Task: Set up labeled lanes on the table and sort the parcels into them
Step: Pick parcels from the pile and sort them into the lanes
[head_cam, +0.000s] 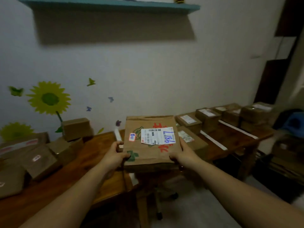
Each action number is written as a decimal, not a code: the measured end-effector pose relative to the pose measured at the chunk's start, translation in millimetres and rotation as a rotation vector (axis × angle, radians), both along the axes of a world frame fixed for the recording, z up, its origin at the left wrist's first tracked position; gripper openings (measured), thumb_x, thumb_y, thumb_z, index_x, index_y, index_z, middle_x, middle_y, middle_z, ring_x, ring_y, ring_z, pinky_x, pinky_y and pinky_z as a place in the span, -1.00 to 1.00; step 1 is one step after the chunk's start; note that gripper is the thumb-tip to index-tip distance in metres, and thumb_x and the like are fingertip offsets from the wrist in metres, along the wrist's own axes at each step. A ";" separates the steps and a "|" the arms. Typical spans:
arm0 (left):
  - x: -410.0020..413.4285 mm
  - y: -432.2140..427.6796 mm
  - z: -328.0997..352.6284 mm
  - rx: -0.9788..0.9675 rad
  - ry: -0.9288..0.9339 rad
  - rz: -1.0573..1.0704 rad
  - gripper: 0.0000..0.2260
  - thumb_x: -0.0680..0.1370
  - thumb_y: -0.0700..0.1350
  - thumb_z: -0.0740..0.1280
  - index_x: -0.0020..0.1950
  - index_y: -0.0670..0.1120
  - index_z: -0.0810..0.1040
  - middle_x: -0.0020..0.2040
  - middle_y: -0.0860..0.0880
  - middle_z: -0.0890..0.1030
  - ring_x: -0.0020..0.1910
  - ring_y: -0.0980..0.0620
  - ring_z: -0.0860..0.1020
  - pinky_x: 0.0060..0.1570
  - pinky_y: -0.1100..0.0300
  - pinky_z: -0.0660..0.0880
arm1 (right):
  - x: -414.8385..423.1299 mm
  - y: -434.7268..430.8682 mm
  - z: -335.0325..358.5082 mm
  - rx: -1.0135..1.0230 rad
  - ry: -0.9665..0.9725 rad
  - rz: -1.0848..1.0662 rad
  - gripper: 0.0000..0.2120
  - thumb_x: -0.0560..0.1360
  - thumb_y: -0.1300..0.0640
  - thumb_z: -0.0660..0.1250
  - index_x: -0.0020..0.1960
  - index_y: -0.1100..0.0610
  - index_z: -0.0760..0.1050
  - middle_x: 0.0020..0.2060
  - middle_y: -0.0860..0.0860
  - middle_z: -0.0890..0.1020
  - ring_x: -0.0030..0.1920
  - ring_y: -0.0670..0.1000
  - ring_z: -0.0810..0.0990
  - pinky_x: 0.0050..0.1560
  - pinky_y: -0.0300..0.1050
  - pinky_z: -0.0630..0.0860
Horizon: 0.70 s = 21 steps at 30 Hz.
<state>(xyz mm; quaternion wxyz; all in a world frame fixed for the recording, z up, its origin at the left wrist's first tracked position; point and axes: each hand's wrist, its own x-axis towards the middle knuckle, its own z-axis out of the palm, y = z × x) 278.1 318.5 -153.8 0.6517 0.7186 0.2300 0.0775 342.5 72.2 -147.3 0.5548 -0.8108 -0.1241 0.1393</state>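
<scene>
I hold a flat brown paper parcel (150,152) level in front of me, above the gap between two wooden tables. It bears a white shipping label with blue handwriting, a small red-edged sticker, and red and green print. My left hand (115,153) grips its near left corner and my right hand (184,153) its near right corner. White tape strips (212,139) mark lanes on the right table (236,139), where several brown parcels (209,117) stand along the back. More brown parcels (39,160) lie piled on the left table (92,155).
A white strip (118,134) lies at the left table's right end. A chair base with castors (166,196) stands on the floor below the parcel. A blue stool (294,122) and dark clutter sit at the far right. A teal shelf (108,4) hangs on the wall.
</scene>
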 end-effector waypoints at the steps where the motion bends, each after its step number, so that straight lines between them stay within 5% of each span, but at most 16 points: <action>1: 9.4 -23.2 -3.1 -0.010 0.033 -0.036 -0.57 0.48 -0.30 0.34 0.20 0.09 0.33 0.04 -0.03 0.53 -0.07 -0.09 0.61 -0.34 0.05 0.57 | 3.8 -24.2 -4.3 0.007 0.006 -0.022 -0.29 0.40 0.33 0.35 0.46 -0.01 0.20 0.26 0.07 0.50 0.22 0.10 0.50 0.24 0.13 0.48; 9: 93.1 -147.5 -9.8 0.033 0.099 -0.226 -0.52 0.49 -0.27 0.35 0.32 0.06 0.30 0.07 -0.06 0.52 -0.01 -0.11 0.60 -0.08 -0.07 0.59 | 44.0 -158.2 -16.6 0.050 0.058 -0.223 -0.35 0.42 0.24 0.40 0.45 0.01 0.25 0.28 0.01 0.47 0.28 0.10 0.44 0.32 0.12 0.40; 12: 123.0 -179.3 -12.1 0.120 0.110 -0.287 -0.54 0.53 -0.21 0.32 0.36 0.06 0.27 0.10 -0.04 0.53 -0.04 -0.06 0.60 -0.21 0.04 0.56 | 64.5 -182.9 -26.0 0.060 0.061 -0.294 -0.46 0.44 0.24 0.38 0.37 0.00 0.33 0.21 -0.01 0.50 0.23 0.09 0.48 0.30 0.11 0.42; 15: 161.2 -201.1 -17.9 0.149 0.110 -0.343 -0.53 0.53 -0.20 0.32 0.38 0.04 0.26 0.18 -0.07 0.50 0.03 -0.07 0.58 -0.06 -0.03 0.58 | 94.4 -202.1 -33.9 0.089 0.070 -0.341 -0.62 0.46 0.20 0.38 0.15 -0.15 0.41 0.07 -0.10 0.54 0.12 0.02 0.52 0.24 0.11 0.47; 18: 209.3 -221.7 -24.1 0.126 0.114 -0.377 -0.54 0.53 -0.19 0.32 0.38 0.05 0.26 0.16 -0.04 0.50 0.03 -0.07 0.57 0.00 -0.09 0.57 | 131.6 -220.7 -41.2 0.094 0.098 -0.399 -0.42 0.43 0.02 0.44 0.37 -0.07 0.29 0.15 -0.07 0.50 0.16 0.05 0.50 0.16 0.02 0.49; 21: 261.8 -244.2 -33.9 0.107 0.108 -0.425 -0.51 0.53 -0.18 0.33 0.41 0.04 0.25 0.15 -0.04 0.52 0.02 -0.05 0.58 -0.01 -0.04 0.56 | 178.4 -242.5 -46.7 0.059 0.112 -0.446 -0.26 0.39 -0.10 0.46 0.45 -0.02 0.20 0.29 -0.02 0.45 0.25 0.07 0.46 0.31 0.12 0.41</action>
